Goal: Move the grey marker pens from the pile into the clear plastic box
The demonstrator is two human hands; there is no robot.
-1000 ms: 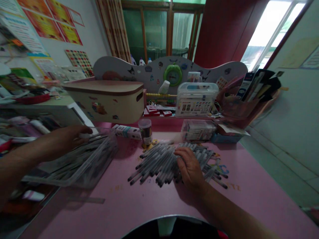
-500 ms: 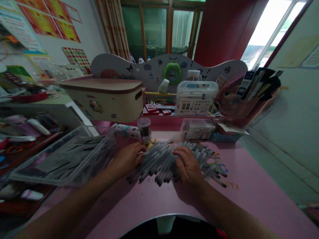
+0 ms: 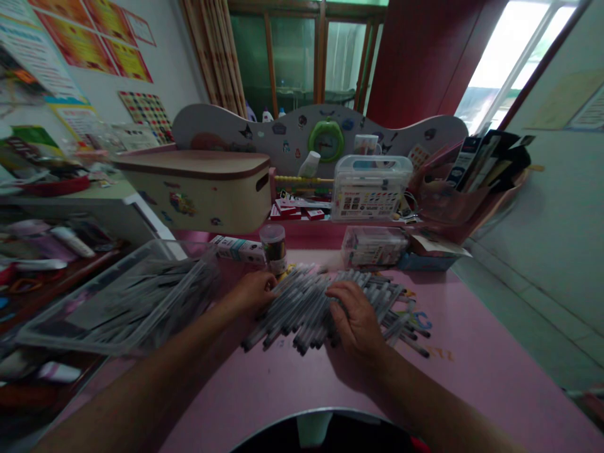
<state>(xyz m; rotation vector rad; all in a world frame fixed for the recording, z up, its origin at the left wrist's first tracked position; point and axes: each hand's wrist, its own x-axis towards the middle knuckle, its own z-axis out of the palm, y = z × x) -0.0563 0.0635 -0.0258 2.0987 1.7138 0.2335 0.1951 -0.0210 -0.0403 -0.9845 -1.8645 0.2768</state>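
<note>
A loose heap of thin clear-grey pens (image 3: 302, 302) with dark ends lies slanted across the pink tabletop (image 3: 283, 390). At the heap's left edge is my left hand (image 3: 255, 292), its fingers curled in against the outermost pens; what sits between the fingertips is hidden. My right hand (image 3: 356, 321) rests over the heap's right half, with bent fingers and thumb closed around some pens. More pens spread out beyond it to the right. On the left stands a clear plastic bin (image 3: 117, 314) holding many similar slim grey pieces.
Behind the heap stand a clear round tub (image 3: 274, 248), a printed carton (image 3: 238, 248) and a clear box (image 3: 372, 245). A lidded cream storage box (image 3: 202, 195), a handled clear case (image 3: 372, 189) and a green clock (image 3: 325, 139) are farther back. A pen holder (image 3: 453, 201) is at right.
My left hand has shifted very slightly along the left edge of the pens. The right hand and the heap look nearly the same.
</note>
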